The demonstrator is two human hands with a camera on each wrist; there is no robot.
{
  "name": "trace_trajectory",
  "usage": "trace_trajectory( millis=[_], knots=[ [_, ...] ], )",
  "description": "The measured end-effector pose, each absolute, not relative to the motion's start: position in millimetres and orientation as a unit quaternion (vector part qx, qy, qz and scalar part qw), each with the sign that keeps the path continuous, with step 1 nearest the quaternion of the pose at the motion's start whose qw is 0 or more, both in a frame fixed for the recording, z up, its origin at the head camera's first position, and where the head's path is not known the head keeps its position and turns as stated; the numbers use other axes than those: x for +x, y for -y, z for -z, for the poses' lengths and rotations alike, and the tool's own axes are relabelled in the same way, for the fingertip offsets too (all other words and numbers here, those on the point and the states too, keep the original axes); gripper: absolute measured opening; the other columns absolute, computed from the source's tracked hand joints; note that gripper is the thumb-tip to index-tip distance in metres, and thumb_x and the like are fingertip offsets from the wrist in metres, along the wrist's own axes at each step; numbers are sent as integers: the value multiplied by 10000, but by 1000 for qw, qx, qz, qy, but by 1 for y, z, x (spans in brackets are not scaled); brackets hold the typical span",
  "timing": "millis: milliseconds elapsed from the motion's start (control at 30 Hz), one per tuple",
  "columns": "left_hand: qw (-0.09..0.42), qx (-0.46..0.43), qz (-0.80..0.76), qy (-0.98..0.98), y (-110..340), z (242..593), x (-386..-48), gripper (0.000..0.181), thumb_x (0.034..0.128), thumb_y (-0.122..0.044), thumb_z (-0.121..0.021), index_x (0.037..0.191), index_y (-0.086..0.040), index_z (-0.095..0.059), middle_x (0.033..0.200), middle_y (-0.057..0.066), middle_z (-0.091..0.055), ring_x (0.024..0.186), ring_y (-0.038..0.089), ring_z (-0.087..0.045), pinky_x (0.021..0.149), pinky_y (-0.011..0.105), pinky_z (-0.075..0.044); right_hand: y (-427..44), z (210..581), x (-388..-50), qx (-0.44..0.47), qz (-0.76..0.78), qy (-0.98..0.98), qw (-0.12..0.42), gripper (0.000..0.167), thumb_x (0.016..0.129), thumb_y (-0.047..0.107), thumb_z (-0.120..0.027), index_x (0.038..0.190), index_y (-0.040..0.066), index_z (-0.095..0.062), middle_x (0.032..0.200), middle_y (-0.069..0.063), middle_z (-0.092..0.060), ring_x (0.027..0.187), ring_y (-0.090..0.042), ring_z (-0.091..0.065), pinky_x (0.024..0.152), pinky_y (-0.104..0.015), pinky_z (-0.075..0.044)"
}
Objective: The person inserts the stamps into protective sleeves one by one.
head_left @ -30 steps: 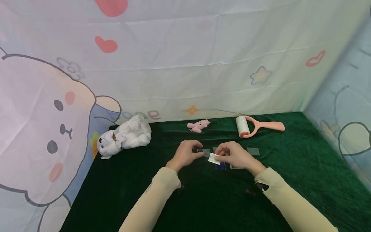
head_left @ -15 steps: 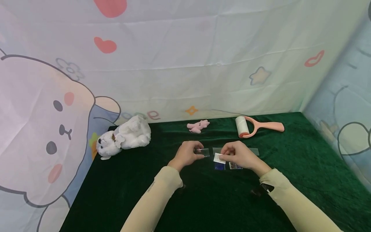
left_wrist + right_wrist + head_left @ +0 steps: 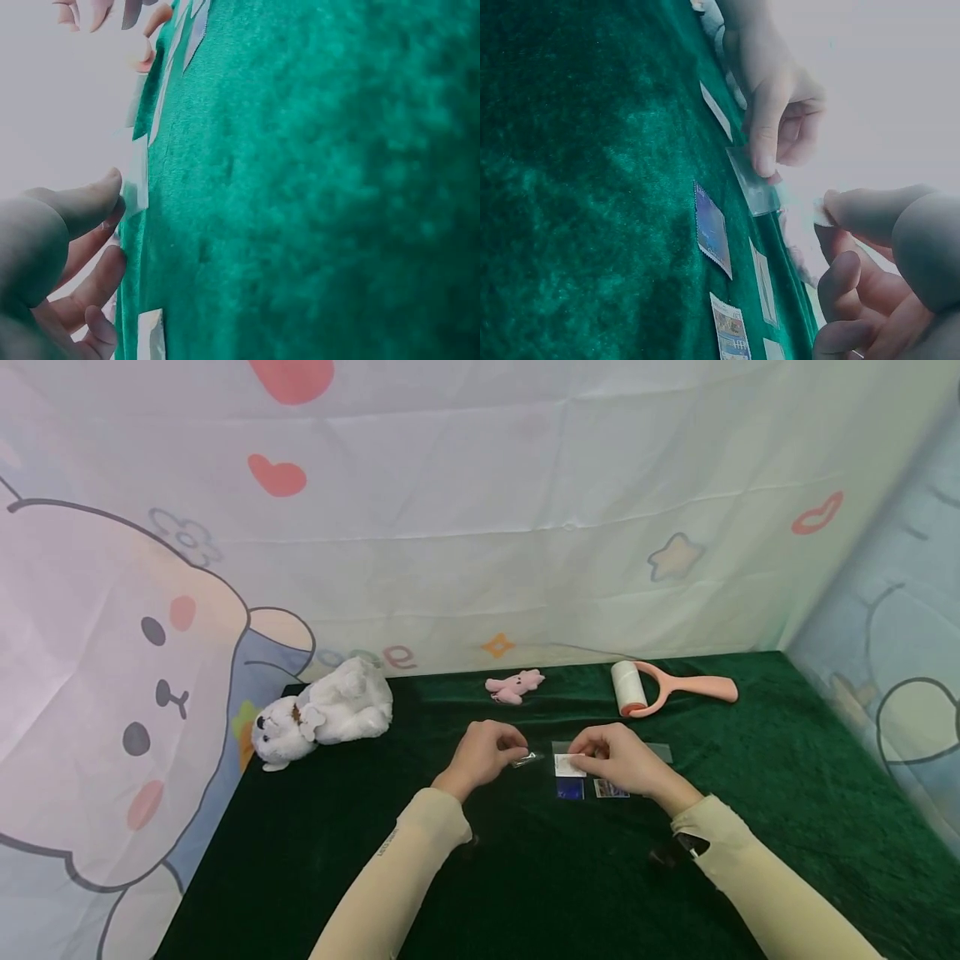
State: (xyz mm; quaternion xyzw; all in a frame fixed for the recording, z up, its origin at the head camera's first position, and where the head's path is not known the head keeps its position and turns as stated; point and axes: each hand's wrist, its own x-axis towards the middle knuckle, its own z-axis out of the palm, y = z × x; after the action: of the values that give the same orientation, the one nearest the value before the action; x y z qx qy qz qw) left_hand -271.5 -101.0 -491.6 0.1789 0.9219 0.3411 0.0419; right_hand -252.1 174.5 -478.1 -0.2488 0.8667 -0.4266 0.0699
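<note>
My left hand (image 3: 483, 755) pinches a small clear plastic sleeve (image 3: 754, 184) between thumb and fingers. In the head view the sleeve shows as a thin shiny strip. My right hand (image 3: 618, 760) pinches a small stamp (image 3: 567, 766), its plain pale side showing, just right of the sleeve and apart from it. Below lie a blue stamp (image 3: 570, 789) with perforated edges and a multicoloured stamp (image 3: 611, 789). Behind the right hand lie two flat clear sleeves, one left sleeve (image 3: 561, 747) and one right sleeve (image 3: 662, 752), partly hidden.
A small pale flat piece (image 3: 716, 111) lies near my left hand. At the back of the green cloth (image 3: 525, 877) stand a white plush dog (image 3: 341, 706), a small pink plush toy (image 3: 515, 685) and a lint roller (image 3: 628, 687) with a pink handle. A printed curtain hangs behind.
My right hand has drawn slightly right and straightened the stamp. The sleeve in my left hand has tilted and now looks narrower in the head view.
</note>
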Motion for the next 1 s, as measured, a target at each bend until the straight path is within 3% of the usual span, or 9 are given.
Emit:
trace_trajectory(
  millis=[567,867,1000],
  knots=[
    [24,181,-359,-915,114,483,-264,99,984,-260,-769,1045,-208,-826,973,-90,-755,890,144,-649,859,358,-577,-164,472,-255,-247,441,-862,42,65,988,215,-764,948,170,-742,834,12,-679,689,-180,-553,632,-273,-465],
    [23,181,-398,-899,124,482,-256,145,987,-256,-762,1083,-170,-828,974,-77,-762,817,164,-650,751,315,-581,-156,467,-255,-239,444,-863,27,54,994,214,-757,980,161,-762,837,22,-710,695,-189,-581,640,-301,-491],
    [22,185,-400,-897,127,482,-254,154,989,-254,-761,1095,-166,-829,1006,-64,-774,852,156,-658,779,320,-587,-154,465,-255,-239,450,-860,30,66,1006,207,-740,1030,152,-767,875,22,-739,712,-194,-591,651,-307,-499]
  ],
)
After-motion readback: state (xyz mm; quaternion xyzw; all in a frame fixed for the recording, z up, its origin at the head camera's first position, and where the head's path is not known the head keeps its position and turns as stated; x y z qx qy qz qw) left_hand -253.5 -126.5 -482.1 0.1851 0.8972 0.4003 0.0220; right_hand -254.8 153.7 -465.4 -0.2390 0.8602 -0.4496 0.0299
